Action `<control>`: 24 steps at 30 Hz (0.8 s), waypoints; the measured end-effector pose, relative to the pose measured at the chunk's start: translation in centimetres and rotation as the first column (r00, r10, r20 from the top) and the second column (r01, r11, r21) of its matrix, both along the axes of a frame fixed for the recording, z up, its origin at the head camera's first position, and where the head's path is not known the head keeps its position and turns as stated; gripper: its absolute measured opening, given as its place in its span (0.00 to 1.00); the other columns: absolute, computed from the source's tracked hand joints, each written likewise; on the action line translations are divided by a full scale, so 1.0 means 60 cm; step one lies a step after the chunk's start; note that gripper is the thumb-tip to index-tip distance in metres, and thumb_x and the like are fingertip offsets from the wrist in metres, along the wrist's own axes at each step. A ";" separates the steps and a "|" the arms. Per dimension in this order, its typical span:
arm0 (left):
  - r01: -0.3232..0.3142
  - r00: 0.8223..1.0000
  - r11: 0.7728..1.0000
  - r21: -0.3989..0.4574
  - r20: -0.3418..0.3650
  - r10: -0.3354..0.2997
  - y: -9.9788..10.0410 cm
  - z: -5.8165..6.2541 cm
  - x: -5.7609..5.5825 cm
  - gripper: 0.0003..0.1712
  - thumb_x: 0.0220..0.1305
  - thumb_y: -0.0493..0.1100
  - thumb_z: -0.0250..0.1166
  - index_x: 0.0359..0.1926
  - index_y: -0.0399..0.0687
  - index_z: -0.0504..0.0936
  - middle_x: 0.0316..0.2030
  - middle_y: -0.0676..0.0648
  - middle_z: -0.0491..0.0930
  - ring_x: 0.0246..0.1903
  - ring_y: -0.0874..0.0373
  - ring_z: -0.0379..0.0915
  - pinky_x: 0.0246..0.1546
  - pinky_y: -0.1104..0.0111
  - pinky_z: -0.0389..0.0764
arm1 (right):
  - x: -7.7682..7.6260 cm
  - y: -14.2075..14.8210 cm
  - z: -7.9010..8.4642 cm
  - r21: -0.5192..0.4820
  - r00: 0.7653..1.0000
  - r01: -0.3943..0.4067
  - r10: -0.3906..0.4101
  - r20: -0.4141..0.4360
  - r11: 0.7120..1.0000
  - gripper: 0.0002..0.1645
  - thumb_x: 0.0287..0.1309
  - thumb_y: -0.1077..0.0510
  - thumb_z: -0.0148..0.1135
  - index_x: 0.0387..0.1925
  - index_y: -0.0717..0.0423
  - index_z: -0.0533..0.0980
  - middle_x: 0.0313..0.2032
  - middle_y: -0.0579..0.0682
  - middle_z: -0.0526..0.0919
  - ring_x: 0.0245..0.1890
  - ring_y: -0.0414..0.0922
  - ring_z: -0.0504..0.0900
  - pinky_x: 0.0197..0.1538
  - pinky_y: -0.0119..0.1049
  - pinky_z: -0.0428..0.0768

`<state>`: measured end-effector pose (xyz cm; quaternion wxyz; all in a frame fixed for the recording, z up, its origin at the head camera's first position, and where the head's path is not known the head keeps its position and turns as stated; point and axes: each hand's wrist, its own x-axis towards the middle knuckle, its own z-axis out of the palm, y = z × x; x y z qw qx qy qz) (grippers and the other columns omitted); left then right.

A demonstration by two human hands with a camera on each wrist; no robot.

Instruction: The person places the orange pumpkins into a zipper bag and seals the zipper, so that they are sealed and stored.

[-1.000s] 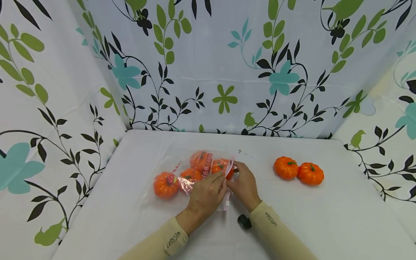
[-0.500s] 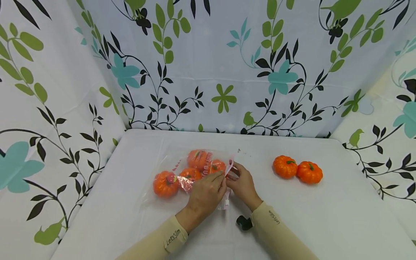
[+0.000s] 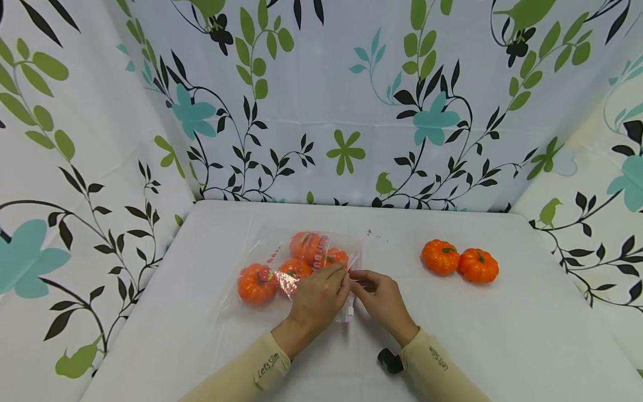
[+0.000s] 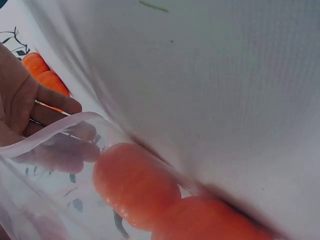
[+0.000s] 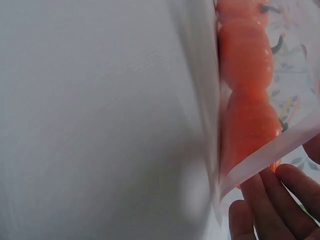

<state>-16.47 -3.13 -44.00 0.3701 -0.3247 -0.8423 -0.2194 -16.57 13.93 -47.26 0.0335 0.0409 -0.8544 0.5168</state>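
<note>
A clear zip bag with red print and a pink-white zip strip lies on the table, holding several small orange pumpkins. My left hand lies over its right part, fingertips pinching the mouth edge. From the right, my right hand meets the same edge, thumb and index finger pinching near the left fingertips. Its other fingers stretch along the rim in the right wrist view. Pumpkins inside the bag also show close up in the left wrist view. The thumb contact is partly hidden there.
Two more orange pumpkins sit side by side on the white table, right of the bag. A small dark device is at the right wrist. Leaf-patterned cloth rises behind and at both sides.
My right hand has shifted down along the bag's mouth, toward the front edge, and its fingers have drawn closer to my left fingertips. The left hand stays in place; the pumpkins have not moved.
</note>
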 end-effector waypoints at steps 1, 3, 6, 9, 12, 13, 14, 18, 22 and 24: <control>0.003 1.000 1.000 0.000 0.003 -0.003 0.000 0.000 0.000 0.07 0.55 0.36 0.75 0.36 0.38 0.90 0.39 0.43 0.88 0.36 0.53 0.87 0.34 0.66 0.86 | 0.000 -0.002 0.001 0.005 1.000 -0.013 0.013 0.000 1.000 0.17 0.64 0.56 0.69 0.53 0.55 0.84 0.46 0.48 0.88 0.43 0.46 0.87 0.47 0.43 0.85; 0.009 1.000 1.000 -0.005 0.009 -0.009 -0.001 0.001 -0.001 0.08 0.55 0.36 0.75 0.36 0.38 0.89 0.39 0.44 0.88 0.36 0.54 0.87 0.34 0.67 0.86 | 0.000 -0.005 0.003 0.013 0.999 -0.032 0.032 0.002 0.999 0.19 0.65 0.57 0.67 0.55 0.58 0.83 0.49 0.51 0.87 0.46 0.50 0.87 0.48 0.47 0.85; 0.022 1.000 1.000 -0.019 0.023 -0.021 -0.003 0.000 0.000 0.10 0.55 0.36 0.75 0.39 0.38 0.90 0.40 0.44 0.88 0.38 0.54 0.87 0.36 0.67 0.86 | -0.006 -0.008 0.003 0.031 0.999 -0.042 0.042 -0.001 0.999 0.19 0.66 0.59 0.64 0.56 0.61 0.81 0.52 0.54 0.85 0.50 0.54 0.85 0.52 0.51 0.83; 0.029 0.999 0.999 -0.041 0.032 -0.028 -0.006 -0.001 0.000 0.11 0.57 0.37 0.74 0.42 0.37 0.89 0.42 0.44 0.88 0.41 0.54 0.87 0.39 0.66 0.85 | -0.014 -0.011 0.004 0.038 0.998 -0.058 0.058 -0.006 0.998 0.18 0.66 0.60 0.63 0.56 0.61 0.81 0.52 0.54 0.85 0.52 0.54 0.84 0.55 0.52 0.81; 0.029 0.999 0.997 -0.066 0.031 -0.027 -0.008 -0.001 0.001 0.13 0.58 0.39 0.74 0.43 0.37 0.89 0.43 0.43 0.88 0.42 0.54 0.87 0.41 0.66 0.85 | -0.025 -0.013 0.004 0.017 0.996 -0.084 0.084 -0.012 0.996 0.18 0.66 0.62 0.61 0.56 0.62 0.81 0.53 0.55 0.85 0.52 0.54 0.84 0.55 0.52 0.81; 0.029 0.999 0.997 -0.072 0.029 -0.027 -0.008 -0.001 0.001 0.13 0.58 0.39 0.74 0.44 0.38 0.89 0.43 0.43 0.88 0.43 0.54 0.87 0.41 0.65 0.85 | -0.028 -0.015 0.004 0.006 0.995 -0.096 0.096 -0.015 0.995 0.19 0.66 0.63 0.60 0.56 0.62 0.80 0.53 0.55 0.84 0.53 0.54 0.84 0.55 0.51 0.81; 0.029 0.999 0.996 -0.079 0.027 -0.027 -0.009 -0.002 0.000 0.13 0.59 0.40 0.75 0.44 0.38 0.89 0.44 0.43 0.88 0.43 0.54 0.87 0.42 0.65 0.85 | -0.032 -0.016 0.003 -0.009 0.994 -0.107 0.107 -0.015 0.994 0.19 0.66 0.64 0.60 0.57 0.64 0.80 0.54 0.56 0.84 0.53 0.54 0.84 0.55 0.51 0.82; 0.033 0.999 0.996 -0.087 0.018 -0.032 -0.011 -0.002 -0.001 0.14 0.58 0.40 0.75 0.44 0.38 0.89 0.44 0.43 0.88 0.43 0.54 0.86 0.43 0.65 0.84 | -0.046 -0.020 0.002 -0.065 0.987 -0.160 0.159 -0.017 0.985 0.23 0.66 0.67 0.58 0.62 0.68 0.75 0.57 0.60 0.82 0.56 0.56 0.82 0.57 0.50 0.80; 0.048 0.999 0.996 -0.077 0.009 -0.047 -0.012 0.000 -0.001 0.13 0.59 0.39 0.74 0.44 0.38 0.89 0.43 0.44 0.88 0.43 0.55 0.86 0.44 0.65 0.84 | -0.060 -0.024 0.001 -0.141 0.975 -0.218 0.220 0.002 0.966 0.26 0.66 0.69 0.55 0.65 0.70 0.72 0.61 0.62 0.79 0.63 0.57 0.76 0.64 0.54 0.73; 0.056 0.998 0.996 -0.075 0.007 -0.056 -0.013 0.000 -0.002 0.13 0.59 0.39 0.74 0.44 0.38 0.89 0.43 0.44 0.88 0.43 0.55 0.86 0.44 0.65 0.84 | -0.068 -0.025 0.001 -0.189 0.968 -0.244 0.252 0.016 0.951 0.28 0.65 0.69 0.52 0.66 0.71 0.70 0.62 0.63 0.77 0.65 0.57 0.73 0.67 0.55 0.70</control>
